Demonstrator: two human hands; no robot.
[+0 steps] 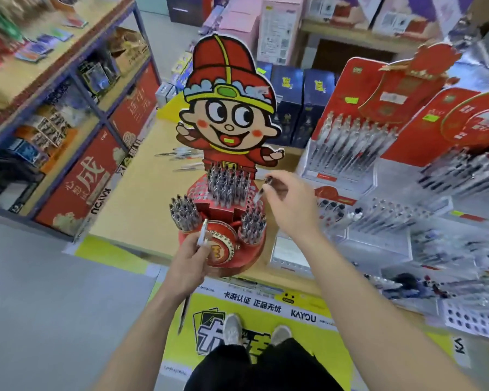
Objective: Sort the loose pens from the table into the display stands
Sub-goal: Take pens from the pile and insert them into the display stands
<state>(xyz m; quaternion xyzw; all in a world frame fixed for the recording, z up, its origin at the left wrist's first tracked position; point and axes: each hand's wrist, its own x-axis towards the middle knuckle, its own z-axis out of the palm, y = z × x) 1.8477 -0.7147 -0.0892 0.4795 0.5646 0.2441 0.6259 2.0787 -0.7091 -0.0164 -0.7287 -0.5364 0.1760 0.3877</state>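
Note:
A red round display stand (259, 248) with a cartoon-figure backboard (229, 108) stands on the yellow table (130, 204). Its holes hold several clusters of upright pens (227, 184). My right hand (291, 204) pinches a single pen (263, 189), tilted, tip down over the stand's right-hand holes. My left hand (189, 263) grips a few pens (202, 231) in front of the stand; their lower ends stick out below my wrist. Several loose pens (181, 159) lie on the table behind and left of the stand.
Red tiered pen displays (356, 145) and clear pen racks (393, 218) fill the right side. A white rack with open holes (474, 320) sits at the near right. Dark blue boxes (299, 103) stand behind. Metal shelving (68, 88) lines the left beyond the grey floor (40, 306).

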